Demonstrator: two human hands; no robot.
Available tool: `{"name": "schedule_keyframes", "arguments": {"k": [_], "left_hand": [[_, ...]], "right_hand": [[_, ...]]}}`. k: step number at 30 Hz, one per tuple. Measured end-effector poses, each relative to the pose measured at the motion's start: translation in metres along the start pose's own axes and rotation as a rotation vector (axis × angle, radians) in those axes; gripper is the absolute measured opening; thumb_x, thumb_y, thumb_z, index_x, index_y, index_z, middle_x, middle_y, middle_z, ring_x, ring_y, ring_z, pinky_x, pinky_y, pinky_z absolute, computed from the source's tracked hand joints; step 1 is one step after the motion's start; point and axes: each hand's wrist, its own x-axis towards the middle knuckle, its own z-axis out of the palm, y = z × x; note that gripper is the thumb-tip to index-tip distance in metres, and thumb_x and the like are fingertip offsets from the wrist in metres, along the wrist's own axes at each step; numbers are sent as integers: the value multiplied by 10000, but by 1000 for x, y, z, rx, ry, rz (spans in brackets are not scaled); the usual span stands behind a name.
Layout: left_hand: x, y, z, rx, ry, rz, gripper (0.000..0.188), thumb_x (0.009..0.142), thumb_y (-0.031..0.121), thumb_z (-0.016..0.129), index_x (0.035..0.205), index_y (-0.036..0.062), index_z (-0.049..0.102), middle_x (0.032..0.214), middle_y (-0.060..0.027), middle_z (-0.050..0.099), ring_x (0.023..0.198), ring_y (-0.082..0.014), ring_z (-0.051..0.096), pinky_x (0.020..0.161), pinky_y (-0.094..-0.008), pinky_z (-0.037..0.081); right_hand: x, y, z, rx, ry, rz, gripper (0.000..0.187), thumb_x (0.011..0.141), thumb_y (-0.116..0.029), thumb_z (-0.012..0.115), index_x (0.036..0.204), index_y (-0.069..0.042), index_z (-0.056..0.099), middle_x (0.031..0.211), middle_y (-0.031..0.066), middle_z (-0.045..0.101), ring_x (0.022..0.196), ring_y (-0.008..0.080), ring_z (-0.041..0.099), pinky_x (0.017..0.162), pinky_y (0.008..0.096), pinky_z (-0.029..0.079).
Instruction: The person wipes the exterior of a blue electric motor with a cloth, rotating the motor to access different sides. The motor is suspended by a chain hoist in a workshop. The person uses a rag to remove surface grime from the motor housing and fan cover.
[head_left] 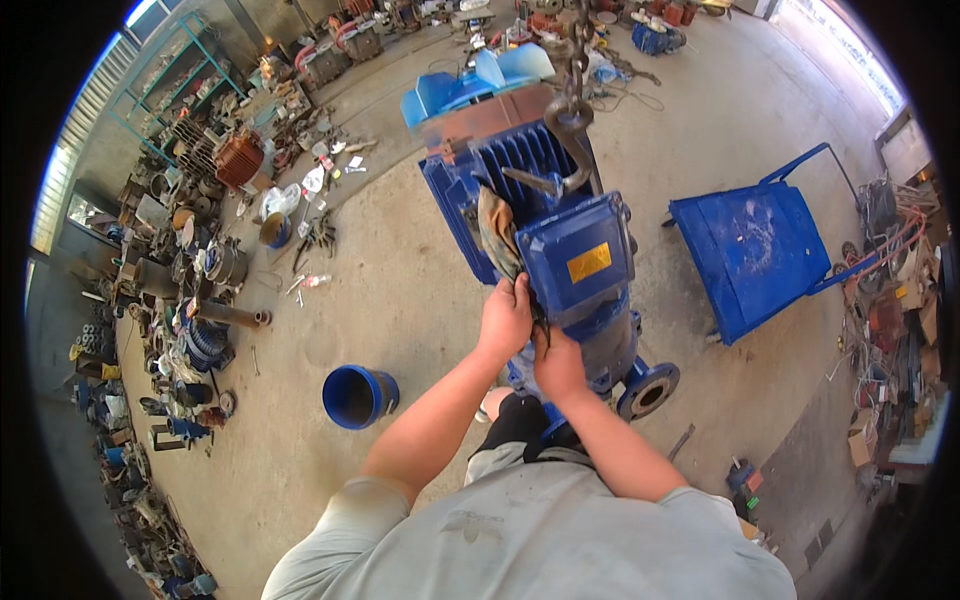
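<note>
A large blue electric motor with a pump (610, 345) stands in front of me, with cooling ribs and a square terminal box (550, 265) on its near side. A steel hook (571, 135) on a chain reaches the motor's top. My left hand (507, 318) grips the lower end of a dirty orange-and-grey rag (496, 225), which lies along the box's left edge. Just below and to the right, my right hand (558, 362) is closed on the rag's dark lower end, close under the box. The fingertips of both hands are partly hidden.
A blue bucket (360, 397) stands on the floor to the left. At the right is a blue flatbed cart (755, 245). Motor parts and scrap line the left wall, with a teal shelf (185, 80) behind. A flanged pipe opening (648, 391) juts out near my right forearm.
</note>
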Motion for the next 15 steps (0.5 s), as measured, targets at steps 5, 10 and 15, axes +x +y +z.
{"name": "schedule_keyframes", "arguments": {"k": [5, 10, 15], "left_hand": [[-62, -39, 40, -114, -174, -131, 462, 1165, 387, 520, 999, -27, 638, 842, -214, 665, 796, -327, 640, 776, -468, 518], [-83, -48, 53, -211, -173, -135, 578, 1171, 508, 451, 1053, -40, 594, 929, -277, 689, 895, -448, 680, 837, -514, 523], [-41, -26, 17, -268, 71, -131, 577, 1154, 512, 497, 1273, -53, 516, 1090, -278, 665, 1051, -418, 672, 949, -510, 507]], "right_hand": [[-38, 10, -45, -193, -183, 212, 215, 1095, -212, 601, 1115, -13, 678, 968, 294, 726, 945, 547, 678, 769, 599, 538], [-54, 13, -57, -129, -190, 232, 212, 1098, -204, 593, 1140, -14, 678, 1001, 301, 725, 979, 542, 680, 784, 587, 546], [-22, 7, -26, -79, -100, 138, 201, 1099, -203, 595, 1095, -18, 674, 969, 290, 728, 942, 537, 679, 774, 585, 545]]}}
